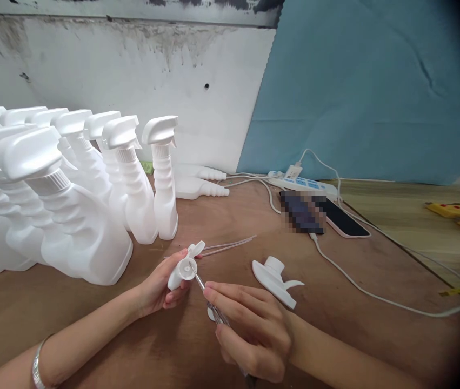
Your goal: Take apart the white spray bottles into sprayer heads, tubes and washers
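Observation:
My left hand [165, 283] is closed around a white spray trigger head [188, 268], its round collar opening turned up toward me. In my right hand [250, 327] is a slim tool [199, 281] with a thin metal shaft and what looks like a clear handle. The tool's tip reaches into the collar; whether it touches the inside I cannot tell. Partly hidden behind the tool, a small white round piece [211, 313] lies on the table. Another spray trigger head [276, 278] rests to the right of my right hand. Thin tubes [230, 246] lie behind my left hand.
Several white spray bottles [87, 232] with heads stand at left. Bottles without heads [199, 181] lie near the wall. At right are two phones [345, 218], a power strip [306, 185] and a white cable [359, 281] across the brown table [221, 221].

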`<control>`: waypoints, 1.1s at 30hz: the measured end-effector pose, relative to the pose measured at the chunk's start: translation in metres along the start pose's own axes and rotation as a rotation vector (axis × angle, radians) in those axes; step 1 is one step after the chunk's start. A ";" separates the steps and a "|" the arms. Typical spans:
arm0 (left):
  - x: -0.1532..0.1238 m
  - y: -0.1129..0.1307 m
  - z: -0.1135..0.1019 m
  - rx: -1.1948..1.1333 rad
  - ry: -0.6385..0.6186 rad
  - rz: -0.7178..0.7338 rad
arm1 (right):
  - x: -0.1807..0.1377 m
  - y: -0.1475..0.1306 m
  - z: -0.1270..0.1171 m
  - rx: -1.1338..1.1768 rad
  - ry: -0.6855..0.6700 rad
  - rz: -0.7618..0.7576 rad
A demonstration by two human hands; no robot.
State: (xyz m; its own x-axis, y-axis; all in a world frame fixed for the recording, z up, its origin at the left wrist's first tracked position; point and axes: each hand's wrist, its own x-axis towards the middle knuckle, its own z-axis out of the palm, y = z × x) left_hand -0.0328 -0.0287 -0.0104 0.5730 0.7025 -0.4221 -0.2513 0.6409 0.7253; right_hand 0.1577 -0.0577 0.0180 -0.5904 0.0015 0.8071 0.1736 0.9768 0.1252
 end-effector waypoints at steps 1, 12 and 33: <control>0.000 0.000 0.000 0.007 0.001 0.003 | 0.001 0.000 -0.001 0.004 -0.003 0.023; 0.001 -0.003 -0.002 0.057 0.014 0.003 | 0.012 -0.006 -0.011 0.213 -0.041 0.343; -0.006 0.004 0.008 0.276 -0.075 -0.056 | 0.037 0.002 -0.040 0.631 -0.222 1.175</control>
State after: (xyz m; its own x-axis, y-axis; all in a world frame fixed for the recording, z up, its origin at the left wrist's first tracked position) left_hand -0.0311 -0.0333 -0.0007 0.6387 0.6371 -0.4315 -0.0022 0.5624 0.8269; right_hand 0.1672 -0.0638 0.0713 -0.4685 0.8730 0.1359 0.3062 0.3047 -0.9019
